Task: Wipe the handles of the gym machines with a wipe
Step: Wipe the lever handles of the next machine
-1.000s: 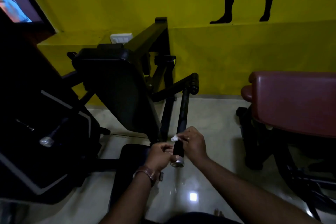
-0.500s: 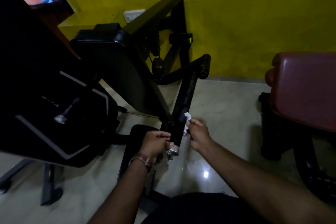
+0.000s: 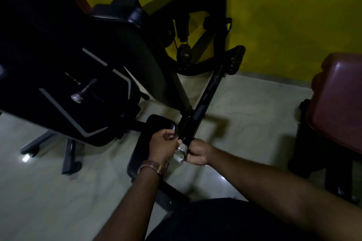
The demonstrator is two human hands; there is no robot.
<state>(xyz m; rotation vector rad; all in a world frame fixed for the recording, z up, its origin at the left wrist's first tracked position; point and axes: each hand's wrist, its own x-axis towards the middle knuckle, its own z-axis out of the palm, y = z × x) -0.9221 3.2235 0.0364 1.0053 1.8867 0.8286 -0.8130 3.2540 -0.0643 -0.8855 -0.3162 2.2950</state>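
Observation:
A long black handle bar (image 3: 203,101) of a gym machine slants from the upper right down to a silver end cap (image 3: 182,149) at centre. My left hand (image 3: 163,146), with a brown watch strap on the wrist, grips the bar's lower end from the left. My right hand (image 3: 197,151) curls round the same end from the right, just below the cap. A pale bit of wipe (image 3: 179,158) shows between the hands, under the cap; which hand holds it is unclear. A second silver-capped handle (image 3: 83,92) sticks out at the left.
The machine's black back pad (image 3: 125,49) and seat pad (image 3: 156,129) stand left of the bar. A dark red padded bench (image 3: 338,101) is at the right. A yellow wall (image 3: 293,15) runs behind. Glossy pale floor (image 3: 244,123) lies around.
The view has tilted down and closer. My right hand has slid down the bar from beside the wipe to the capped end. My left hand keeps its grip.

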